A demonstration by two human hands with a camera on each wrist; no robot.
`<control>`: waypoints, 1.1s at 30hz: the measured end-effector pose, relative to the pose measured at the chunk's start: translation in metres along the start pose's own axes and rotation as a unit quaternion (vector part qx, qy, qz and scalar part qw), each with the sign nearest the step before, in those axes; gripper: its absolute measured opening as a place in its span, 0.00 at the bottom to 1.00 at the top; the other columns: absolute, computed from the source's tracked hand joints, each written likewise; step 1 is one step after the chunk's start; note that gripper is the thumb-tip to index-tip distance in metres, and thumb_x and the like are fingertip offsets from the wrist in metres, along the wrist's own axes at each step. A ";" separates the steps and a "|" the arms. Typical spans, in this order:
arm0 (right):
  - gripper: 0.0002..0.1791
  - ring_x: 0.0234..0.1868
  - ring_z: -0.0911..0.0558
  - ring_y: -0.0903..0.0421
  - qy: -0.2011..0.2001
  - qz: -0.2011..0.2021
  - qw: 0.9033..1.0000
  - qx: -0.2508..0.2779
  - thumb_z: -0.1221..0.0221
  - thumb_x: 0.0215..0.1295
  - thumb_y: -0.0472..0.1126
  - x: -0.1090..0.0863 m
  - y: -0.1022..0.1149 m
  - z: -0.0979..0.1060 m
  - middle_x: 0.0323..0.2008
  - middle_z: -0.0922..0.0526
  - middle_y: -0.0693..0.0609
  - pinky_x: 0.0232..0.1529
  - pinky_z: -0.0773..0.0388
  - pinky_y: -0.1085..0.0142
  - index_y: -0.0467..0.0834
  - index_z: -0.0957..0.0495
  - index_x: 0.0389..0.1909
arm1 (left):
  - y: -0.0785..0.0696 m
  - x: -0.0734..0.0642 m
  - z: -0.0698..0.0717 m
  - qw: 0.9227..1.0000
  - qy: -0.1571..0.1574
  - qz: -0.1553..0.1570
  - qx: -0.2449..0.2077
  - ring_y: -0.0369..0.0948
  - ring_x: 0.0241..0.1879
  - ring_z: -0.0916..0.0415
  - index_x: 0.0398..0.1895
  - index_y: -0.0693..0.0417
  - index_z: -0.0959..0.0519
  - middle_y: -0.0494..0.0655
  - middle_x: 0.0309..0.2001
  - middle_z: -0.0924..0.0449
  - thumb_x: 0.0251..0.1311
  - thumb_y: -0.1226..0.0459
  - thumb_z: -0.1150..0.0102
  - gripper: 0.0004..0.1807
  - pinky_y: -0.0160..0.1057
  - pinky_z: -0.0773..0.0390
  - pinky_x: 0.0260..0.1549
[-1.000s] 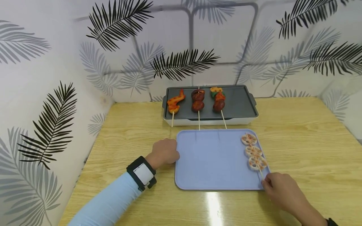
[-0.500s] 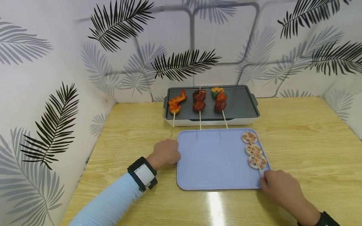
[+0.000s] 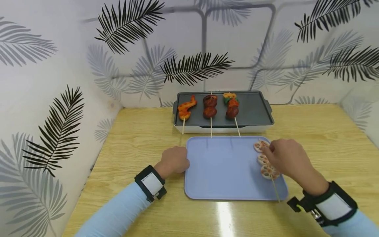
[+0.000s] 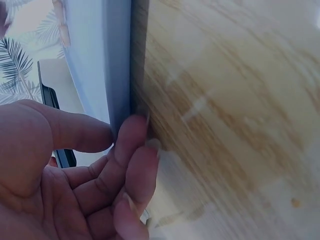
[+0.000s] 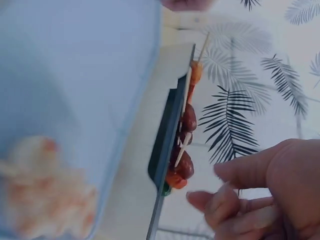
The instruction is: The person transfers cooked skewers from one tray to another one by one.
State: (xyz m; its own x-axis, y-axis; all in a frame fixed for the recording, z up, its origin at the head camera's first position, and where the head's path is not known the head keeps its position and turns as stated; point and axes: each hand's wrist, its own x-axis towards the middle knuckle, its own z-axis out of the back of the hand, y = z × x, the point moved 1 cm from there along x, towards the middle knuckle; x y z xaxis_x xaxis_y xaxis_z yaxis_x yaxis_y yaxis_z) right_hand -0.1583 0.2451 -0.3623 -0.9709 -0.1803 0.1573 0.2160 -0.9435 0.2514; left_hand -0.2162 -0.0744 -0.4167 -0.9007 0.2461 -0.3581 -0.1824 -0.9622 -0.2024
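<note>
A lavender tray (image 3: 220, 168) lies on the table, and my left hand (image 3: 174, 160) pinches its left rim. In the left wrist view the thumb and fingertips meet at the tray's edge (image 4: 118, 65). A skewer of lotus root slices (image 3: 268, 172) rests along the tray's right side, its stick end reaching over the front rim. Above that skewer, my right hand (image 3: 288, 157) hovers and hides part of the upper slices in the head view. The right wrist view shows this hand (image 5: 265, 195) with thumb and forefinger apart, nothing between them.
Behind the tray stands a dark grill plate (image 3: 251, 107) on a white base. It carries a wing skewer (image 3: 186, 108), a skewer of brown meat pieces (image 3: 210, 107) and a mixed skewer (image 3: 232, 107), their sticks jutting forward. A leaf-patterned wall (image 3: 183, 36) rises behind the wooden table (image 3: 142, 126).
My right hand has let go of the lotus root skewer's stick at the tray's front right corner and moved up and away toward the far slices. The left hand stays on the rim.
</note>
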 end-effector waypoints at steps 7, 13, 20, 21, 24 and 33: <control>0.25 0.14 0.38 0.58 0.044 -0.019 0.998 0.044 0.47 0.68 0.45 0.076 0.018 -0.011 0.10 0.40 0.56 0.19 0.44 0.64 0.44 0.30 0.09 | 0.003 -0.002 -0.003 1.000 -0.018 -0.008 -0.006 0.42 0.17 0.33 0.19 0.53 0.28 0.45 0.18 0.34 0.58 0.64 0.47 0.11 0.37 0.38 0.15; 0.25 0.16 0.33 0.56 0.078 -0.066 0.993 0.051 0.46 0.68 0.46 0.106 0.027 -0.031 0.10 0.37 0.55 0.20 0.41 0.64 0.44 0.29 0.09 | 0.004 -0.001 -0.006 1.000 -0.019 -0.011 -0.006 0.42 0.17 0.33 0.19 0.53 0.28 0.45 0.18 0.33 0.58 0.63 0.47 0.10 0.37 0.38 0.15; 0.23 0.16 0.33 0.55 0.077 -0.077 0.993 0.054 0.47 0.68 0.43 0.117 0.034 -0.038 0.11 0.37 0.53 0.20 0.41 0.64 0.42 0.29 0.11 | 0.010 0.002 -0.004 1.000 -0.020 -0.008 -0.010 0.42 0.17 0.32 0.17 0.52 0.28 0.45 0.17 0.33 0.57 0.63 0.47 0.11 0.37 0.37 0.15; 0.23 0.16 0.34 0.56 0.074 -0.076 0.993 0.054 0.47 0.68 0.42 0.117 0.033 -0.038 0.11 0.38 0.54 0.20 0.41 0.64 0.42 0.30 0.11 | 0.010 0.002 -0.004 1.000 -0.021 -0.009 -0.011 0.42 0.17 0.32 0.17 0.52 0.28 0.45 0.17 0.33 0.57 0.62 0.47 0.12 0.37 0.37 0.15; 0.23 0.14 0.36 0.56 0.066 -0.073 0.993 0.058 0.49 0.67 0.41 0.118 0.031 -0.040 0.11 0.40 0.54 0.19 0.42 0.65 0.43 0.33 0.10 | 0.010 0.001 -0.002 1.000 -0.019 -0.012 -0.016 0.42 0.16 0.32 0.16 0.52 0.29 0.44 0.16 0.33 0.57 0.62 0.47 0.13 0.37 0.38 0.15; 0.24 0.13 0.39 0.58 0.076 -0.067 0.991 0.093 0.49 0.66 0.40 0.124 0.023 -0.047 0.10 0.41 0.55 0.18 0.45 0.66 0.44 0.35 0.08 | 0.009 0.000 -0.001 1.000 -0.014 -0.014 -0.013 0.41 0.16 0.33 0.16 0.52 0.29 0.44 0.16 0.34 0.58 0.62 0.47 0.13 0.37 0.38 0.15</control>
State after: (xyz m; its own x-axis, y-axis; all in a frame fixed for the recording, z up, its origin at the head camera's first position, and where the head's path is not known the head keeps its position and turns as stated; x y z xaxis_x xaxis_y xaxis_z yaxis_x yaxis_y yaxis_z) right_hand -0.2786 0.1882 -0.3819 -0.9934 -0.1107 -0.0313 0.0864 -0.8971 0.4332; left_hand -0.2173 -0.0832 -0.4196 -0.9056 0.2700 -0.3270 -0.1984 -0.9513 -0.2358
